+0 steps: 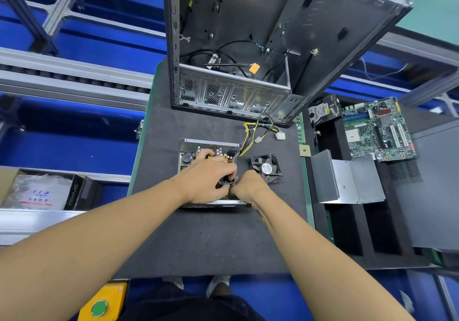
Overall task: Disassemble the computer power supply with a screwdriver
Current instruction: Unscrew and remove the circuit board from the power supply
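- Setting: a dark foam mat (198,241) on a workbench, with aluminium rails (74,77) to the left of it.
- The power supply (191,157) lies with its lid off at the middle of the mat, straight ahead of us, circuit board facing up.
- At its near right corner sits a dark round part (226,181), exactly where our two hands meet.
- Our left hand (208,181) reaches in from the left across the board, fingertips curled around that part.
- Our right hand (248,188) enters from the right, knuckles touching the left hand's fingers. It is fisted, but what it holds is hidden, so we cannot tell whether the screwdriver is in it.
- We judge that the coming move turns on this corner: the part lies between the hands, under the left fingers and just left of the right fist, both equally close.
- Just beside the box on the right rests a loose fan (265,168); a cable bundle (258,132) trails off the far right corner.
- Beyond stands the gutted computer case (236,47); well to the right lie a bent metal cover (345,179) and a motherboard (377,129).
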A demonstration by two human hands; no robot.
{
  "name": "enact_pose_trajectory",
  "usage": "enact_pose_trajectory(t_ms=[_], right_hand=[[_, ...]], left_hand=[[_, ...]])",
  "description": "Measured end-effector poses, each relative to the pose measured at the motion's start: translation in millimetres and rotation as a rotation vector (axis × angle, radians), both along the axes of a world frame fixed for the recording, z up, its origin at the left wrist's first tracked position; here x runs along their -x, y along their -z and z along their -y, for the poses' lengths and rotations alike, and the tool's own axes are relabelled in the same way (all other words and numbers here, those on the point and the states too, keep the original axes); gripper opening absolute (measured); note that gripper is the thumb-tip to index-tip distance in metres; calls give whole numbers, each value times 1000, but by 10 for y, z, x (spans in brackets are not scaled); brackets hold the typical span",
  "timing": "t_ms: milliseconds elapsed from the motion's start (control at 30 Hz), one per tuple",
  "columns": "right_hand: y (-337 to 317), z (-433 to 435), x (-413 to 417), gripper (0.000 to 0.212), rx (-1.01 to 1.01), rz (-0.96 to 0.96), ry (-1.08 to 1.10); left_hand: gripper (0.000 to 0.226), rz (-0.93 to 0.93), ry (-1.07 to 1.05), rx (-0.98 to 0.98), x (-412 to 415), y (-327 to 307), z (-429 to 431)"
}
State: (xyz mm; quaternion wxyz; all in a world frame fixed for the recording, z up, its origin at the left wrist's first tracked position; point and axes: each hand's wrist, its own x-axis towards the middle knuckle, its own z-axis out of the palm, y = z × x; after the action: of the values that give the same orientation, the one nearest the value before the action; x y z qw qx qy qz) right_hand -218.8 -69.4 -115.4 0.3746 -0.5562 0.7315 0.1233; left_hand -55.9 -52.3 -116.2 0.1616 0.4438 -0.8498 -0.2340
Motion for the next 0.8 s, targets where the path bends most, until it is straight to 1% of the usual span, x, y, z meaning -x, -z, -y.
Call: enact_pose_trajectory(t_ms=[100, 200, 333, 433, 567, 667, 733, 800], right_hand=[[14, -18, 8, 24, 10, 7, -23], [31, -28, 35, 17, -13, 38, -20], [30, -1, 51, 18, -64, 73, -10], [-11, 17, 40, 19, -82, 28, -55], [-63, 27, 15, 27, -51, -23, -120], [-29, -25, 24, 17, -18, 80, -48], [3, -51, 48, 18, 9, 125, 4], [14, -56, 63, 19, 8, 129, 12]], left_hand=[[15, 18, 9, 13, 1, 5, -6], [16, 24, 9, 22, 2, 13, -7], [16, 22, 10, 30, -4, 21, -5], [14, 16, 17, 15, -10, 13, 1], [14, 9, 15, 10, -18, 13, -6], [16, 11, 8, 29, 2, 32, -6], [17, 5, 3, 41, 17, 37, 0], [18, -6, 1, 42, 21, 38, -2]])
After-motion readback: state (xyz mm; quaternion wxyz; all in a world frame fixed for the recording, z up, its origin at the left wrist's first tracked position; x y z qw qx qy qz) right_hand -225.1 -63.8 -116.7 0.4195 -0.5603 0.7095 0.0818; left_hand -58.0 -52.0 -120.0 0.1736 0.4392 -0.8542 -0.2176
